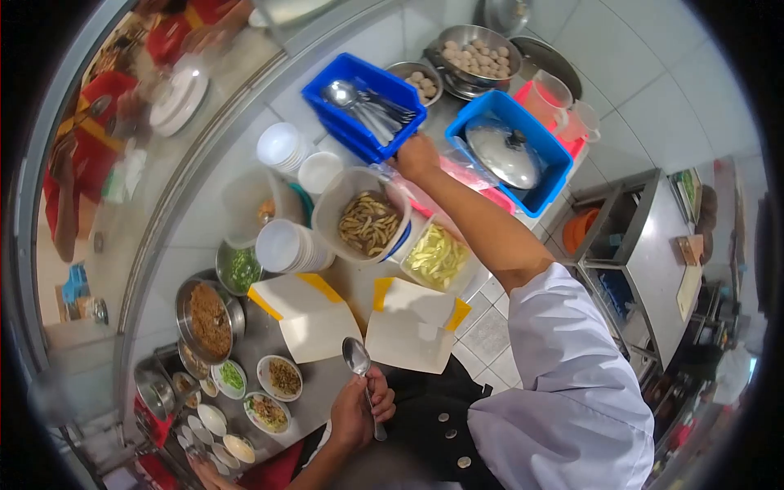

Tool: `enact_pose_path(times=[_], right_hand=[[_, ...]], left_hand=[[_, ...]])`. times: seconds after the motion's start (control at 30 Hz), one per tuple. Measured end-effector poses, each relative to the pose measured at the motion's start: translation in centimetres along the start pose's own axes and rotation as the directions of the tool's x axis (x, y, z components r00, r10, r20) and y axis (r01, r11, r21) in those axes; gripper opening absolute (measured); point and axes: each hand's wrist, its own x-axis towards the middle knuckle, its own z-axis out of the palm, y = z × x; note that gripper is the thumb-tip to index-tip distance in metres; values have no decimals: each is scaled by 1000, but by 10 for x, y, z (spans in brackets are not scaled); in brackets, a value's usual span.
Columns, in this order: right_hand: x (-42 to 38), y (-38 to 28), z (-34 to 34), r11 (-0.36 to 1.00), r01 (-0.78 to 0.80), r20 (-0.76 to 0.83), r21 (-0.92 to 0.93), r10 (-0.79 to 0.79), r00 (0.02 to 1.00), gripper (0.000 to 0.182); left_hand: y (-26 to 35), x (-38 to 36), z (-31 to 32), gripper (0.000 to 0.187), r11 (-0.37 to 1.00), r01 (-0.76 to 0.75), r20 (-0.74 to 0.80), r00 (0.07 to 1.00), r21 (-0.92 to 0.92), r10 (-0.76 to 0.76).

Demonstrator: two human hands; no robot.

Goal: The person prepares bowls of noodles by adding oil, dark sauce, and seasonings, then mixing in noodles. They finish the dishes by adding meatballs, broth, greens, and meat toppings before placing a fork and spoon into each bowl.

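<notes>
My left hand [359, 411] is closed around the handle of a metal spoon [356, 356], its bowl pointing up and away from me. Just beyond the spoon, two opened paper food wrappers [412, 335] with yellow edges rest at the counter's near side. My right hand [416, 158] is stretched far out, at the near corner of a dark blue bin [327, 77] holding spoons and forks [371, 114]. Its fingers look curled, and what they grip is hidden. Pink plastic [437, 192] lies beneath my right wrist.
Tubs of brown strips [369, 224] and pale green slices [438, 255] stand mid-counter beside stacked white cups [286, 245]. A light blue tub [535, 196] holds a pot lid [502, 155]. Bowls of toppings [279, 378] fill the left. Another person's hand [208, 474] shows lower left.
</notes>
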Motion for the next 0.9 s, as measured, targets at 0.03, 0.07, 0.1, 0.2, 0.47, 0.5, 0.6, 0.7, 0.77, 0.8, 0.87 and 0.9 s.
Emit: enact_pose_path(times=[0.03,0.07,0.1,0.2,0.47,0.5,0.6,0.7,0.77,0.8,0.87,0.9], right_hand=[[3,-5,0,998,-50,54,-29,51,997,34],[6,-6,10,999,-29,58,-28,30,998,34],[11,-5,22,995,-99,-20,29,99,995,33],[14,-7,25,982,-183,40,37,181,983,35],[26,18,56,949,201,-240,-243,-259,935,56],[21,16,46,942,194,-151,-273,-241,959,56],[27,17,43,929,256,-206,-269,-315,926,58],[32,27,55,951,272,-160,-150,-294,942,55],[28,22,37,983,152,32,-105,-150,988,55],[19,11,15,996,5,217,-88,14,976,54],[9,11,0,968,65,119,-243,-37,992,44],[13,25,3,940,115,173,-321,-61,983,36]], left_hand=[[-2,-1,-5,23,997,-46,51,998,65,43],[-2,-4,-9,26,987,-94,104,991,128,81],[0,-8,-9,26,988,-108,102,990,113,97],[5,-23,-14,29,885,-194,114,981,424,160],[-8,-34,-36,33,833,-224,201,970,506,139],[-10,-35,-36,33,845,-229,188,970,484,155],[-16,-38,-37,33,872,-246,177,966,424,186],[-18,-39,-39,32,870,-261,199,961,419,192],[-19,-42,-40,32,880,-259,181,963,399,201],[-18,-43,-40,32,883,-253,170,965,394,200],[-16,-45,-39,33,885,-249,142,968,395,209],[-16,-45,-38,33,885,-241,104,970,398,218]])
